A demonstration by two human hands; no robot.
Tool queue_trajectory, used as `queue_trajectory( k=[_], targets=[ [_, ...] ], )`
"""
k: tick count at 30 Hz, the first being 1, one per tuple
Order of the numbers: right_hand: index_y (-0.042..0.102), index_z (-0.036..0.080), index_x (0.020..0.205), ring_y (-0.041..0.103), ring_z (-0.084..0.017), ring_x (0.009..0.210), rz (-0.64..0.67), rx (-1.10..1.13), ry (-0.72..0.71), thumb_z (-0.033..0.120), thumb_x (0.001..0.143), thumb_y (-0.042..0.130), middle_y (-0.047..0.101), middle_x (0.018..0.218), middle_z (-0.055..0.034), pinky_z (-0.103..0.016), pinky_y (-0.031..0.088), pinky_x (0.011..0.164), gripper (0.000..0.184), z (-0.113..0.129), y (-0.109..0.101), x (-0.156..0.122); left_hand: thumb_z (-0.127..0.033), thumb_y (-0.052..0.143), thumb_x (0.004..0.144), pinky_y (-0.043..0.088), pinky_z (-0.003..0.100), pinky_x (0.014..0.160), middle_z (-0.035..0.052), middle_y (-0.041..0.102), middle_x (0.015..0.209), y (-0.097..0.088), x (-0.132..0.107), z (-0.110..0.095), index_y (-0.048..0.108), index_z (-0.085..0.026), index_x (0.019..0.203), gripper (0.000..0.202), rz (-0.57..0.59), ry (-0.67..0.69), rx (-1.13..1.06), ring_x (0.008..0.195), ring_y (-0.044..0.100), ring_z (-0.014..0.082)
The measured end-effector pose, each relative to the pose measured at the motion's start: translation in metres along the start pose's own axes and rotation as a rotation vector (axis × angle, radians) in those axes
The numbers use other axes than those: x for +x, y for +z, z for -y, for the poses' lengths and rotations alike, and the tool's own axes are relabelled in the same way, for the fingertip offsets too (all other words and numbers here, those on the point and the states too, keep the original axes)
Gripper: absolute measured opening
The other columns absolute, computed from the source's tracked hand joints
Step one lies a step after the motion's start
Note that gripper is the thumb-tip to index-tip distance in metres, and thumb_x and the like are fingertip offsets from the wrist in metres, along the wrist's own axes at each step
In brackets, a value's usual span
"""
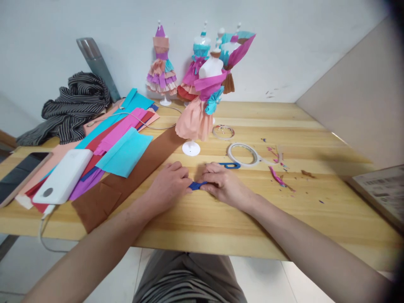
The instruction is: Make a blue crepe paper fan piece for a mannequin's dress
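Between my hands, low over the wooden table [246, 235], is a small gathered piece of dark blue crepe paper [197, 185]. My left hand [172, 181] pinches its left end, and my right hand [221, 181] pinches the right end. Most of the paper is hidden by my fingers. Just beyond my right hand lies a blue-handled tool [232, 165], partly covered, so its kind is unclear. A roll of white double-sided tape [243, 155] lies beside it. Behind my hands stands a small dress form [202, 113] in a peach skirt, magenta wrap and turquoise paper flower.
Several more paper-dressed forms [162, 63] stand along the wall. Coloured crepe sheets [124, 151], a white power bank [63, 176], a phone [23, 174] and striped cloth [75, 105] cover the left. Paper scraps [277, 176] and a cardboard box [381, 189] are right.
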State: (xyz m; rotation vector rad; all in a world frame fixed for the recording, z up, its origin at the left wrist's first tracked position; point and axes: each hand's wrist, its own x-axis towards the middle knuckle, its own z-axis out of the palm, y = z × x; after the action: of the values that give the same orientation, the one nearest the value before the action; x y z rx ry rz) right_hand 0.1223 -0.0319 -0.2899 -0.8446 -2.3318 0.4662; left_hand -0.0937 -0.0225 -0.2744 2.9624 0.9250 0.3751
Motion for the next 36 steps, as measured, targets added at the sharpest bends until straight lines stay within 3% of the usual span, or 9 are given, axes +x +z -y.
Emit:
queue_trajectory(
  k=[4,7,10,14,17,22,29,32,36],
  targets=[
    [0.071,0.016,0.103,0.062,-0.022,0.089,-0.005,-0.006,0.044,0.017,0.086,0.060,0.068,0.093,-0.0107,-0.036,0.051,0.081,0.020,-0.005,-0.017,0.000,-0.023,0.063,0.086,0.043,0.034,0.074,0.0050,0.065,0.081,0.000,-0.002,-0.002,0.070,-0.016,0.078,0.012,-0.001,-0.049,-0.036,0.082,0.052,0.0201],
    [0.068,0.014,0.114,0.063,-0.026,0.099,-0.012,-0.178,0.226,0.016,0.084,0.061,0.069,0.107,-0.0144,-0.040,0.050,0.088,0.031,-0.010,-0.031,-0.001,-0.022,0.063,0.086,0.043,0.034,0.073,0.0048,0.066,0.077,-0.002,-0.002,-0.004,0.070,-0.015,0.076,0.014,-0.081,-0.051,-0.030,0.079,0.053,0.0197],
    [0.070,0.013,0.111,0.062,-0.029,0.102,0.098,-0.391,0.374,0.010,0.081,0.060,0.067,0.113,-0.0162,-0.041,0.048,0.091,0.032,-0.014,-0.037,-0.001,-0.021,0.062,0.087,0.043,0.033,0.071,0.0040,0.067,0.076,-0.005,-0.003,-0.005,0.070,-0.017,0.076,0.014,-0.270,-0.077,-0.030,0.078,0.054,0.0186],
    [0.072,0.013,0.102,0.063,-0.026,0.095,0.181,-0.498,0.419,0.007,0.085,0.054,0.068,0.104,-0.0150,-0.036,0.049,0.085,0.026,-0.015,-0.033,0.002,-0.019,0.062,0.087,0.044,0.032,0.068,0.0040,0.068,0.075,-0.013,-0.003,-0.006,0.071,-0.019,0.081,0.010,-0.543,-0.139,-0.043,0.075,0.055,0.0177],
    [0.071,0.013,0.099,0.063,-0.025,0.089,0.177,-0.517,0.429,0.007,0.086,0.052,0.067,0.095,-0.0139,-0.035,0.049,0.080,0.024,-0.016,-0.027,0.004,-0.017,0.064,0.085,0.045,0.032,0.066,0.0043,0.068,0.073,-0.018,-0.002,-0.007,0.071,-0.017,0.082,0.007,-0.695,-0.152,-0.007,0.071,0.054,0.0177],
    [0.069,0.015,0.104,0.061,-0.025,0.094,0.095,-0.447,0.369,0.007,0.085,0.053,0.066,0.102,-0.0138,-0.036,0.050,0.082,0.026,-0.016,-0.016,0.003,-0.015,0.065,0.083,0.048,0.033,0.069,0.0028,0.065,0.068,-0.027,-0.001,-0.008,0.070,-0.018,0.080,0.006,-0.885,-0.170,0.064,0.071,0.056,0.0174],
    [0.062,0.017,0.104,0.059,-0.021,0.081,-0.056,-0.121,0.276,0.012,0.091,0.045,0.060,0.091,-0.0104,-0.035,0.052,0.074,0.022,0.006,-0.010,0.008,-0.013,0.066,0.082,0.052,0.038,0.078,0.0005,0.064,0.067,-0.046,-0.001,-0.019,0.069,-0.020,0.083,0.008,-1.016,-0.249,-0.051,0.069,0.059,0.0155],
    [0.058,0.019,0.097,0.055,-0.019,0.078,-0.101,0.107,0.310,0.022,0.092,0.049,0.058,0.085,-0.0065,-0.035,0.050,0.072,0.011,0.017,-0.021,0.011,-0.013,0.066,0.082,0.053,0.038,0.077,0.0004,0.063,0.068,-0.062,0.001,-0.023,0.068,-0.020,0.083,0.007,-1.069,-0.238,-0.089,0.069,0.058,0.0153],
    [0.054,0.020,0.097,0.045,-0.013,0.061,-0.192,0.565,0.441,0.042,0.091,0.054,0.049,0.078,0.0000,-0.024,0.043,0.052,0.023,0.030,-0.050,0.017,-0.012,0.068,0.081,0.051,0.036,0.074,0.0006,0.064,0.069,-0.095,0.012,-0.021,0.067,-0.019,0.084,0.008,-1.126,-0.168,0.025,0.070,0.057,0.0158]
  ],
)
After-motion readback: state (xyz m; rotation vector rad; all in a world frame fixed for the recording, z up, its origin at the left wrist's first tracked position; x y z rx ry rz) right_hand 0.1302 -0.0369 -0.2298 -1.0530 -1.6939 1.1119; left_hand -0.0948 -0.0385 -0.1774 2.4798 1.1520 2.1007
